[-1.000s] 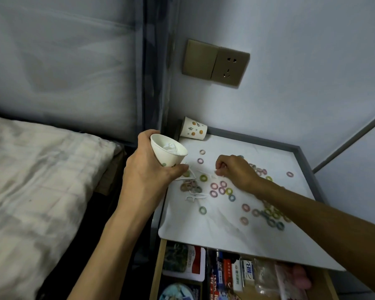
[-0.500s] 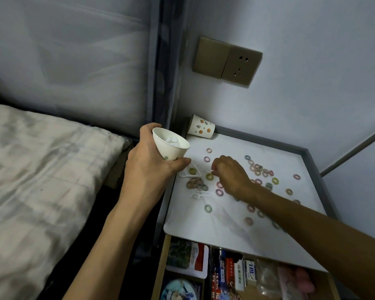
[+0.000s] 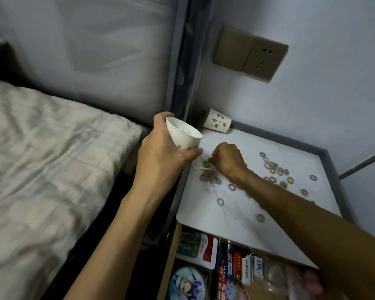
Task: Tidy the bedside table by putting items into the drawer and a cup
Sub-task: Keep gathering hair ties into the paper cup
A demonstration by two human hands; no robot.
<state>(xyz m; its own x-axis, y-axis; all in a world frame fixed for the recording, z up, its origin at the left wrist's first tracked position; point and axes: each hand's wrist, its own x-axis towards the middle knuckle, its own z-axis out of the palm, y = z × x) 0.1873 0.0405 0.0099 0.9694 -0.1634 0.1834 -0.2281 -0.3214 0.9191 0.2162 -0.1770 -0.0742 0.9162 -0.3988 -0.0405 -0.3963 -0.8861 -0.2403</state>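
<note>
My left hand (image 3: 160, 156) grips the white paper cup (image 3: 183, 137); right hand (image 3: 226, 159) has slid beside it, curled over a small green ring (image 3: 206, 163); I cannot tell if pinched; drop-in nears

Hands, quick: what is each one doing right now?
Left hand: holds the cup.
Right hand: fingers curled by a green ring; whether it pinches anything cannot be told.
</note>
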